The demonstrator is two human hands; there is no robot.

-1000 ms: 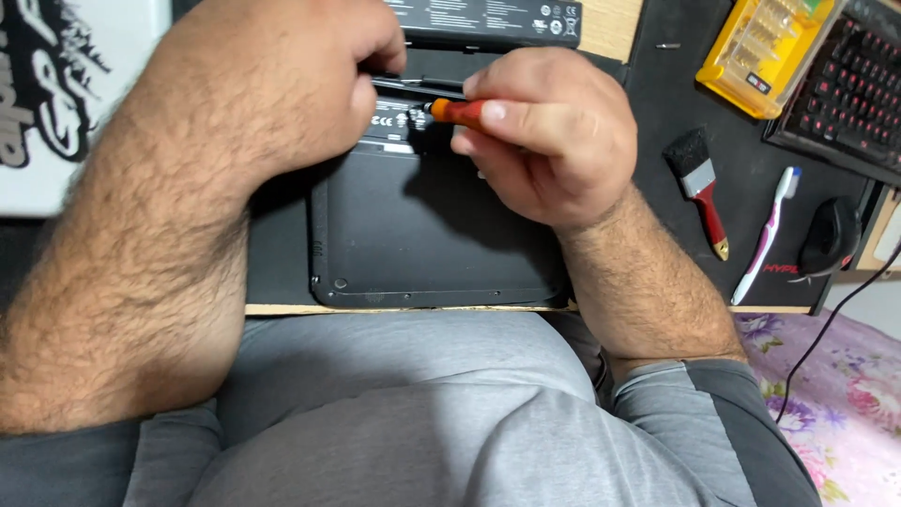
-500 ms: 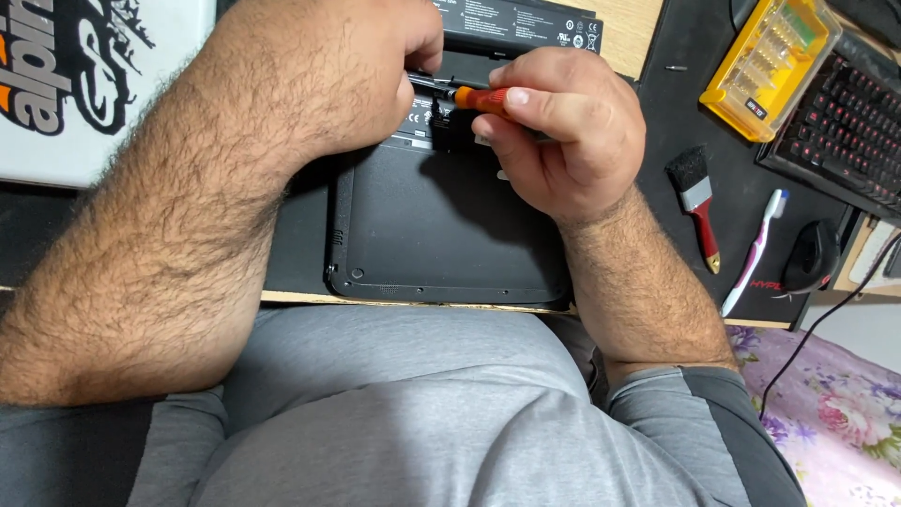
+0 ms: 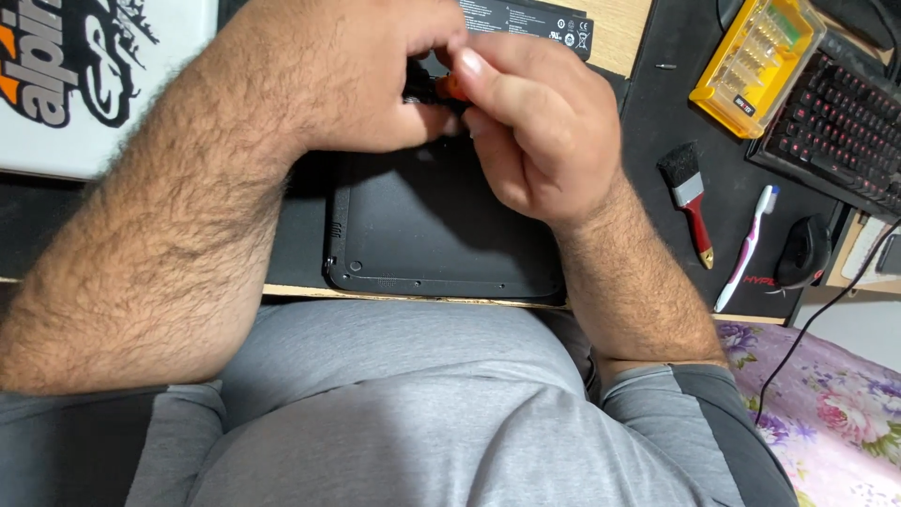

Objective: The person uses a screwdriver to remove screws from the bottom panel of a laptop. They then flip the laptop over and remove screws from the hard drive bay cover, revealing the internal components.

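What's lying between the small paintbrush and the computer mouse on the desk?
A toothbrush with a white and pink handle lies between the paintbrush and the black mouse, resting on the dark desk mat; the head view shows it.

Person in a plain grey short-sleeved shirt filling the lower frame, the sleeve at lower right banded with a darker grey panel, both forearms bare and hairy, rising to the left hand (image 3: 357,84) and right hand (image 3: 535,131) at upper centre.
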